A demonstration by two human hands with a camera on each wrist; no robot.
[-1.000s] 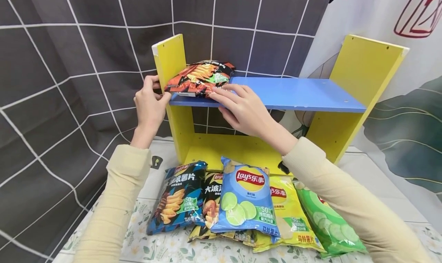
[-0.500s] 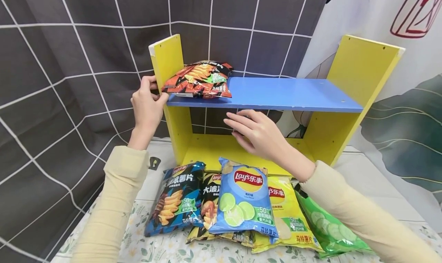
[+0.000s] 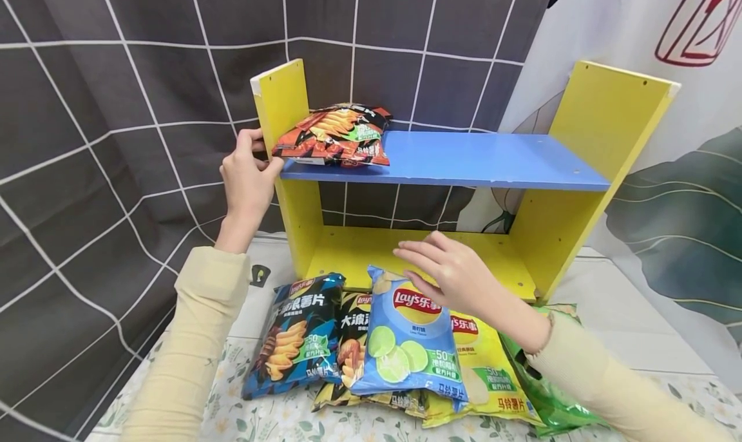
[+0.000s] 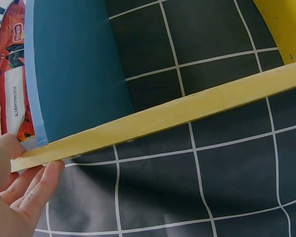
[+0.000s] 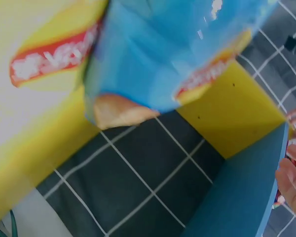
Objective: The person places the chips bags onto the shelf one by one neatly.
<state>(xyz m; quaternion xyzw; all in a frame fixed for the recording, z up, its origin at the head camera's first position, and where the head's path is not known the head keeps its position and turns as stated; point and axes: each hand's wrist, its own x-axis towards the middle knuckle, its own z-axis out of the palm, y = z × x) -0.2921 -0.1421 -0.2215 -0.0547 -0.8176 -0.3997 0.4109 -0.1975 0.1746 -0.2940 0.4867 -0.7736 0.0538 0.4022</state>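
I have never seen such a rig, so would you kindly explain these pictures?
There is no machine, just a person working bare-handed. The wide picture is from a head-worn camera, the others from one on each wrist. The left hand grips a flat yellow upright board. The right hand appears to hold nothing, its fingers near a shiny light-blue chip bag. It overlaps a black bag and a yellow bag, between a dark-blue bag and a green bag, on a floral cloth. A red-and-black bag lies on the flat blue shelf.
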